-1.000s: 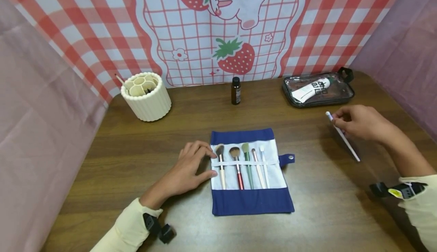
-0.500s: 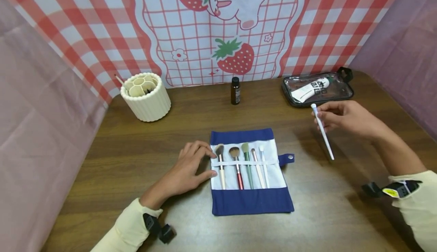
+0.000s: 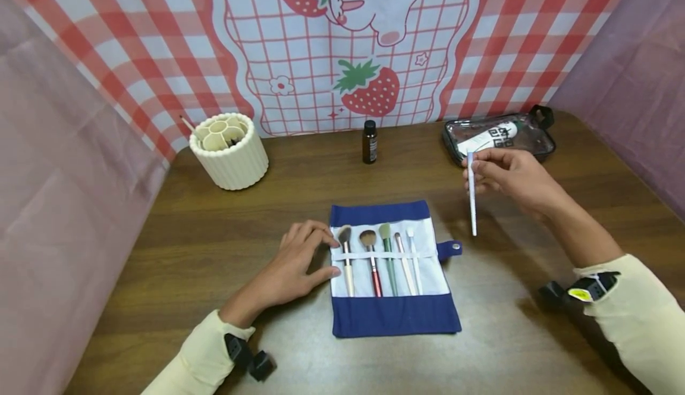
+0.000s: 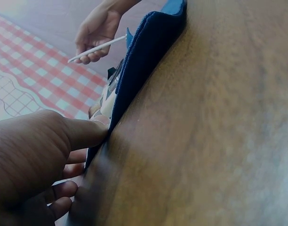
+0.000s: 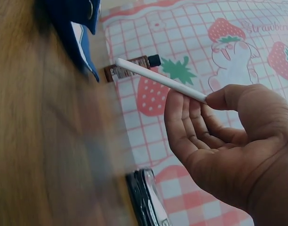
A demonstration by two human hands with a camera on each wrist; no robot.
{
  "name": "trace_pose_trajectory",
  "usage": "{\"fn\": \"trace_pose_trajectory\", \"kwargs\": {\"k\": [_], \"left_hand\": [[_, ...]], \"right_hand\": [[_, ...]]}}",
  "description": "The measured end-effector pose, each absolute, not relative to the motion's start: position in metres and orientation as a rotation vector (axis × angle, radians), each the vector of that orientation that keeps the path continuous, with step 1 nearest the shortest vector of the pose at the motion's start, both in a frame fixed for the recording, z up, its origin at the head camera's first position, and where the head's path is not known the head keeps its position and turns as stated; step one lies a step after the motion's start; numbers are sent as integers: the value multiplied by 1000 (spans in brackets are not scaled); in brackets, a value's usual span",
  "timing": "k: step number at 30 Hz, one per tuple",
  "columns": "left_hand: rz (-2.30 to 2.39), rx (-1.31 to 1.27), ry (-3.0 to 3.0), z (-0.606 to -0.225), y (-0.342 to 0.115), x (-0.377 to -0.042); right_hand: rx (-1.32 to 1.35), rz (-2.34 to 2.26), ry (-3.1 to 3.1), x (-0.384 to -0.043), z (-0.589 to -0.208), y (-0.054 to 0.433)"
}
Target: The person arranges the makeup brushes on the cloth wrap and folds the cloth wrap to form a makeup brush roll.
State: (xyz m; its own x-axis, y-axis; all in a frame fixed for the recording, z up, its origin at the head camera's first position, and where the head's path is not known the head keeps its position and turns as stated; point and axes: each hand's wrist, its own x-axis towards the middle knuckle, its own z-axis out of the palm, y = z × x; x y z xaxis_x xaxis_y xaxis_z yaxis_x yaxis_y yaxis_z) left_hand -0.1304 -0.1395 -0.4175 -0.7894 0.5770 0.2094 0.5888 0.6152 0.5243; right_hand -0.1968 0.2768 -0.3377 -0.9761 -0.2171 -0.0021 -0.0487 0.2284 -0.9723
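A navy brush roll (image 3: 396, 316) lies unfolded on the wooden table, its pale lining facing up. Several makeup brushes sit under its elastic band, among them a red-handled brush (image 3: 376, 277) and a green brush (image 3: 391, 270). My left hand (image 3: 294, 261) rests at the roll's left edge, thumb and fingertips touching it with the fingers loosely bent. To the right of the roll, my right hand (image 3: 514, 176) pinches a slim white makeup brush (image 3: 473, 207) near its upper end, between thumb and fingers. In the right wrist view the white handle (image 5: 153, 76) points away from the palm.
A cream ribbed holder (image 3: 230, 166) stands at the back left. The small dark bottle (image 3: 369, 145) is upright at the back middle. Behind my right hand lies a clear black-edged pouch (image 3: 530, 145) with a white tube inside. A snap tab (image 3: 449, 248) sticks out from the roll's right side.
My right hand has moved left toward the roll, carrying the white makeup brush, which has turned from slanted to nearly vertical in the head view. The left hand has stayed in place.
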Motion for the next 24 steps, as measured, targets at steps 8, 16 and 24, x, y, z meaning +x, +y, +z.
{"fn": "trace_pose_trajectory", "kwargs": {"k": [8,16,24], "left_hand": [[-935,-1015,-2801,-418,-140,-130],[-928,-1015,-2795,-418,-141,-132],[-932,-1018,-2794,-417,-140,-131]], "right_hand": [[-272,-1915,2312,-207,-339,258],[-282,-1944,2222,-214,-352,240],[-317,-2030,2077,-214,-371,223]]}}
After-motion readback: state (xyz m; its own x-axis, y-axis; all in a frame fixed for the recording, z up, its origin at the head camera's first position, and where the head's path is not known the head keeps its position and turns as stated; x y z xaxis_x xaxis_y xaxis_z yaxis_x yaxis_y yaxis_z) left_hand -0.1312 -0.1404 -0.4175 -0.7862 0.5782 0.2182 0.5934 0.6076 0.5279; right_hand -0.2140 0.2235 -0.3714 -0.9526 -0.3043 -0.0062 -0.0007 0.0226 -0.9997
